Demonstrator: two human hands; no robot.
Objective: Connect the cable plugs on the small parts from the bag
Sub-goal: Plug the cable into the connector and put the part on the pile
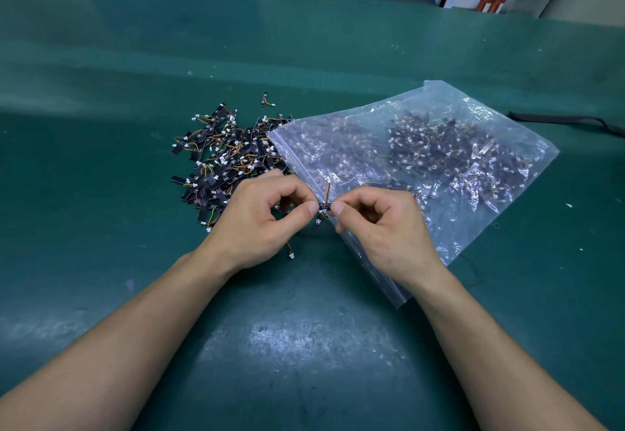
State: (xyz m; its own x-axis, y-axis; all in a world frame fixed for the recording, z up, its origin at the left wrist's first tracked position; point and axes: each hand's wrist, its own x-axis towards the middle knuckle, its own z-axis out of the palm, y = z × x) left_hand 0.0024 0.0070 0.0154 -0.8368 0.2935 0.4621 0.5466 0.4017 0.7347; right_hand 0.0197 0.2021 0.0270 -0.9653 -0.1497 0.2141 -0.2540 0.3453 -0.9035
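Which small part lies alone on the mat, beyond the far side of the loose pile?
The black strip with a short orange cable and white plug, lying separate just past the pile; the others there overlap one another.

On green table (pixel 304 346): bag (pixel 449 101), parts pile (pixel 223 157)

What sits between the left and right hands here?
In the head view, one small black part is pinched between the left hand and the right hand. An orange cable rises from it to a white plug.
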